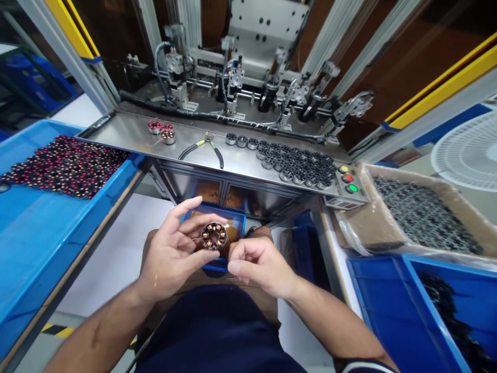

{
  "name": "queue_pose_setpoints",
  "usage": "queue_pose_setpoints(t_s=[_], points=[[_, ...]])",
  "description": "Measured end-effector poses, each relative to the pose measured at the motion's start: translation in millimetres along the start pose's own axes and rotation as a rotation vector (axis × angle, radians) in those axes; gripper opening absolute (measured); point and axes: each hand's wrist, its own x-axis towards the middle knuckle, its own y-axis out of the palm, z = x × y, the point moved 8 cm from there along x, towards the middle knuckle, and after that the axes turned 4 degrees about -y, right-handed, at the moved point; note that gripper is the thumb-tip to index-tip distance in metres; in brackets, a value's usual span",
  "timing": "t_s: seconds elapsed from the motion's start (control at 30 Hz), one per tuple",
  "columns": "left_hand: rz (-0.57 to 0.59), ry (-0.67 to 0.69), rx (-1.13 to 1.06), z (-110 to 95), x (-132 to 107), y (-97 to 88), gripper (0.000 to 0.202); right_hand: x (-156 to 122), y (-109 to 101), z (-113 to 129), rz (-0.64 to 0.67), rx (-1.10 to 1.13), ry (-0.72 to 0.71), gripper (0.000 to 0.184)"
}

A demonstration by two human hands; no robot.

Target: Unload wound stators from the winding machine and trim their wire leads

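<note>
My left hand (174, 248) grips a wound motor stator (214, 236) between thumb and fingers. The stator is a ring with copper coils facing up, and a thin wire end sticks out on its left side. Just to its right, my right hand (260, 264) is closed in a pinch, thumb against the curled fingers. What that pinch holds, if anything, is too small to make out. On the metal bench (135, 135) ahead lie green-and-black handled pliers (207, 147) with their handles spread. Left of them sit several wound stators (167, 137), some with red wire.
Several bare black stator cores (295, 160) stand in rows on the bench, beside a button box (351, 181). Behind rises a winding machine (267, 93). At left is a blue bin (46, 243) of wound stators; at right, a carton (353, 223) of cores and another blue bin (384, 300).
</note>
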Motion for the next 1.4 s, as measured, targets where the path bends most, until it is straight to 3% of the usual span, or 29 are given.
queue_pose_setpoints(t_s=[0.07, 0.2, 0.33, 0.5, 0.7, 0.8, 0.9, 1.03, 1.1, 1.27, 1.4], points=[[-0.017, 0.036, 0.09, 0, -3, -2.0, 0.079, -3, -6, 5, -0.052, -0.067, -0.052, 0.028], [-0.007, 0.176, 0.271, -3, -9, 0.4, 0.082, -8, -17, 43, -0.253, -0.273, -0.321, 0.034], [0.053, 0.19, 0.313, 0, -12, 7.7, 0.084, -5, -7, 63, -0.275, -0.372, -0.441, 0.026], [0.05, 0.056, 0.169, 1, -9, 7.8, 0.077, -6, -4, 55, -0.311, -0.309, -0.463, 0.016], [0.048, -0.177, 0.031, 17, -2, 5.3, 0.042, -11, -10, 36, -0.37, -0.219, -0.464, 0.016], [0.089, -0.202, -0.065, 26, 0, 9.5, 0.046, -13, -11, 34, -0.396, -0.257, -0.477, 0.017], [0.071, -0.142, -0.103, 27, 3, 11.9, 0.058, -14, -8, 33, -0.401, -0.298, -0.488, 0.016], [-0.139, -0.01, 0.088, 19, 1, 4.3, 0.044, -13, -5, 29, -0.37, -0.279, -0.486, 0.016], [-0.184, 0.057, 0.185, 12, -3, 4.5, 0.046, -11, -6, 28, -0.348, -0.238, -0.493, 0.013], [-0.13, 0.193, 0.324, 2, -13, 9.7, 0.064, -2, -1, 36, -0.237, -0.16, -0.527, 0.017], [-0.113, 0.226, 0.321, 0, -12, 8.3, 0.057, 0, -3, 26, -0.329, -0.055, -0.45, 0.021]])
